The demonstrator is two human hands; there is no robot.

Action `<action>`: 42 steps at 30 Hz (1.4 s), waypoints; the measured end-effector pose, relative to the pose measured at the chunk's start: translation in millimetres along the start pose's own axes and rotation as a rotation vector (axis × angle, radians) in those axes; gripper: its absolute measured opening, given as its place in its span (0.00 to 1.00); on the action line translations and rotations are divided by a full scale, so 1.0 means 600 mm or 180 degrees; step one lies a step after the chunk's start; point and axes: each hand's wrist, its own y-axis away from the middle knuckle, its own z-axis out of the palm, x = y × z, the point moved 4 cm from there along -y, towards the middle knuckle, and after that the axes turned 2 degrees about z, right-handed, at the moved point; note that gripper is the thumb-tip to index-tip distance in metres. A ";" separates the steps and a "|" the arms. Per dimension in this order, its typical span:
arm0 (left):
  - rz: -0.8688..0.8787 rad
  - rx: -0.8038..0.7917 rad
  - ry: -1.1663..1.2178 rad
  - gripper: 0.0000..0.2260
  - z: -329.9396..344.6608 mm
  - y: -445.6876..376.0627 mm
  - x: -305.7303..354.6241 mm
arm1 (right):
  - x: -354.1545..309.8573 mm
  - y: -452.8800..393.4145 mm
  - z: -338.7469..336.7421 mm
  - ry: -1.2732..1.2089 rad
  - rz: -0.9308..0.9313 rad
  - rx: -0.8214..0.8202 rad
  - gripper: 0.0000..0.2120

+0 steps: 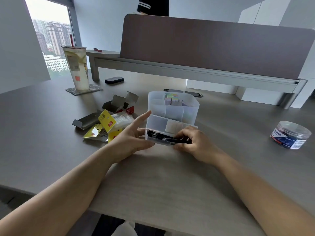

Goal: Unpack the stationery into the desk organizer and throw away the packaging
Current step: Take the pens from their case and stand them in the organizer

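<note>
A translucent desk organizer [187,108] stands mid-desk, with coloured sticky notes [171,97] in a back compartment. Black pens [162,135] lie in its low front tray. My right hand [192,142] curls its fingers round the right end of the pens at the tray's front right. My left hand [131,137] rests with straight fingers against the organizer's left front corner, thumb near the tray's front edge. Left of the organizer lies a heap of packaging: yellow wrappers [106,121] and opened grey cardboard boxes [121,101].
A clear jar with a blue label [289,135] stands at the right. A tall drink cup with a straw [76,68] sits on a coaster at the back left, near a small black object [113,80]. A raised shelf and a partition panel [213,46] run along the back.
</note>
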 end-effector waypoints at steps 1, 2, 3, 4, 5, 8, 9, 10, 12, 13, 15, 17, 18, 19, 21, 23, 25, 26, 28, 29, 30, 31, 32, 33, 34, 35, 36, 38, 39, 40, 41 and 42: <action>-0.0042 -0.0028 0.0159 0.34 -0.001 0.000 0.000 | 0.002 -0.001 -0.001 -0.0011 0.0013 0.0019 0.10; -0.0075 -0.0055 0.0276 0.33 -0.001 -0.001 0.000 | 0.003 -0.001 -0.001 -0.0038 0.0021 0.0027 0.09; -0.0101 -0.0075 0.0359 0.33 -0.001 -0.001 0.000 | 0.004 -0.001 -0.002 -0.0068 0.0030 0.0014 0.07; -0.0114 -0.0092 0.0416 0.32 -0.001 -0.001 0.000 | 0.004 -0.002 -0.002 -0.0097 0.0038 -0.0009 0.06; -0.0118 -0.0103 0.0456 0.32 -0.001 -0.002 0.000 | 0.004 -0.002 -0.001 -0.0123 0.0049 -0.0029 0.06; -0.0137 -0.0124 0.0545 0.32 -0.003 -0.003 -0.001 | 0.004 -0.005 -0.002 -0.0183 0.0084 -0.0052 0.10; -0.0141 -0.0139 0.0569 0.32 -0.003 -0.003 -0.002 | 0.004 -0.006 -0.002 -0.0211 0.0096 -0.0085 0.09; -0.0142 -0.0161 0.0593 0.32 -0.003 -0.003 -0.003 | 0.004 -0.007 -0.003 -0.0241 0.0113 -0.0141 0.09; -0.0142 -0.0192 0.0627 0.32 -0.003 -0.002 -0.003 | 0.001 -0.009 -0.004 -0.0311 0.0166 -0.0296 0.08; -0.0136 -0.0189 0.0631 0.32 -0.003 -0.002 -0.004 | 0.000 -0.010 -0.005 -0.0321 0.0206 -0.0387 0.08; -0.0123 -0.0188 0.0626 0.32 -0.003 -0.001 -0.004 | -0.005 -0.012 -0.008 -0.0244 0.0294 -0.0597 0.06; -0.0130 -0.0202 0.0626 0.32 -0.003 -0.001 -0.003 | -0.010 -0.015 -0.010 -0.0119 0.0378 -0.0794 0.06; -0.0133 -0.0206 0.0629 0.32 -0.003 -0.002 -0.003 | -0.011 -0.017 -0.010 -0.0070 0.0423 -0.0871 0.05; -0.0136 -0.0204 0.0634 0.32 -0.003 -0.002 -0.004 | -0.012 -0.018 -0.011 -0.0045 0.0470 -0.0939 0.05; -0.0134 -0.0191 0.0647 0.32 -0.003 -0.002 -0.003 | -0.012 -0.020 -0.012 -0.0011 0.0536 -0.1034 0.04; -0.0130 -0.0198 0.0677 0.32 -0.002 -0.002 -0.003 | -0.013 -0.022 -0.013 -0.0014 0.0573 -0.1102 0.04; -0.0135 -0.0211 0.0693 0.32 -0.002 -0.002 -0.003 | -0.016 -0.023 -0.014 -0.0034 0.0577 -0.1162 0.05; -0.0137 -0.0212 0.0697 0.32 -0.003 -0.002 -0.003 | -0.016 -0.024 -0.015 -0.0020 0.0572 -0.1178 0.07; -0.0143 -0.0214 0.0701 0.32 -0.004 -0.003 -0.004 | -0.016 -0.025 -0.015 -0.0030 0.0547 -0.1188 0.09; -0.0131 -0.0226 0.0690 0.32 -0.004 -0.004 -0.005 | -0.015 -0.025 -0.015 -0.0075 0.0534 -0.1188 0.09; -0.0113 -0.0231 0.0677 0.32 -0.004 -0.004 -0.005 | -0.015 -0.025 -0.014 -0.0139 0.0527 -0.1186 0.09; -0.0103 -0.0231 0.0669 0.32 -0.004 -0.004 -0.005 | -0.016 -0.025 -0.014 -0.0198 0.0516 -0.1192 0.09; -0.0105 -0.0233 0.0679 0.32 -0.004 -0.003 -0.005 | -0.017 -0.024 -0.014 -0.0236 0.0499 -0.1206 0.09; -0.0115 -0.0242 0.0709 0.32 -0.005 -0.003 -0.006 | -0.018 -0.024 -0.014 -0.0252 0.0480 -0.1231 0.09; -0.0121 -0.0255 0.0732 0.32 -0.004 -0.003 -0.005 | -0.019 -0.024 -0.014 -0.0253 0.0467 -0.1267 0.09; -0.0120 -0.0260 0.0730 0.32 -0.004 -0.003 -0.005 | -0.019 -0.024 -0.014 -0.0247 0.0460 -0.1310 0.08; -0.0115 -0.0258 0.0713 0.32 -0.004 -0.004 -0.005 | -0.018 -0.023 -0.013 -0.0240 0.0458 -0.1349 0.08; -0.0116 -0.0241 0.0672 0.32 -0.005 -0.005 -0.007 | -0.016 -0.024 -0.013 -0.0200 0.0467 -0.1388 0.08; -0.0117 -0.0239 0.0655 0.32 -0.005 -0.005 -0.008 | -0.015 -0.024 -0.013 -0.0174 0.0470 -0.1396 0.08; -0.0114 -0.0237 0.0645 0.33 -0.005 -0.005 -0.008 | -0.015 -0.025 -0.013 -0.0156 0.0467 -0.1404 0.08; -0.0113 -0.0233 0.0651 0.33 -0.004 -0.004 -0.007 | -0.015 -0.025 -0.013 -0.0153 0.0463 -0.1413 0.09; -0.0114 -0.0227 0.0669 0.33 -0.004 -0.004 -0.007 | -0.015 -0.025 -0.013 -0.0173 0.0460 -0.1422 0.09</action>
